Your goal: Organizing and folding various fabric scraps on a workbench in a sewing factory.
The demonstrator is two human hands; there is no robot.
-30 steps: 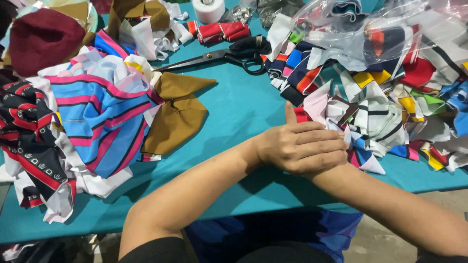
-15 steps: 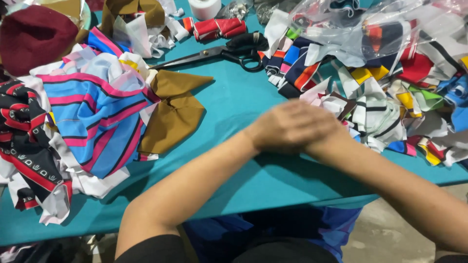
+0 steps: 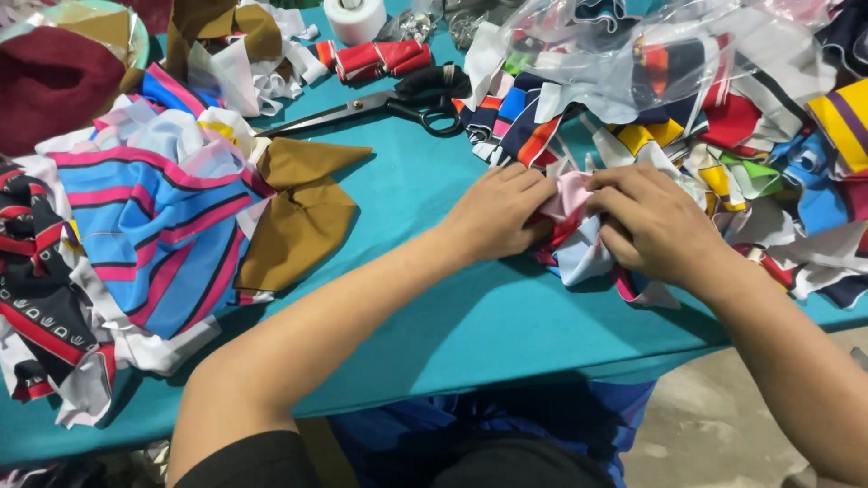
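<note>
Head view: a person sits at a teal desk (image 3: pixel 425 226) covered with fabric cuttings, both bare hands on one small bundle.
Far left: a dark red cloth (image 3: pixel 50 77) lies at the top corner, and below it a blue piece with pink stripes (image 3: pixel 163 235) rests on a black and red patterned piece (image 3: pixel 36 298).
Left of middle: a brown fabric piece (image 3: pixel 298 212) lies flat on the desk, well apart from the hands.
Top middle: black-handled scissors (image 3: pixel 398 101) lie closed near a rolled red piece (image 3: pixel 380 59) and a white tape roll (image 3: pixel 354 18).
Left hand (image 3: pixel 497 212): the grip is curled, fingers pressed on the left edge of the small pink and white fabric bundle (image 3: pixel 574 226).
Bundle place: it lies on the desk near the front edge, between the two hands, touching the big pile.
Right hand (image 3: pixel 655 221): fingers bent and pinching the right side of the same bundle from above.
Right side: a mixed pile of coloured scraps (image 3: pixel 750 172) spreads to the edge, with a clear plastic bag (image 3: pixel 633 54) on top of it.
Step in hand: I judge the hands are gathering or folding the scraps into one tight bundle.
Next move calls for: probably firm pressure from both sides, so that loose ends do not slip out.
</note>
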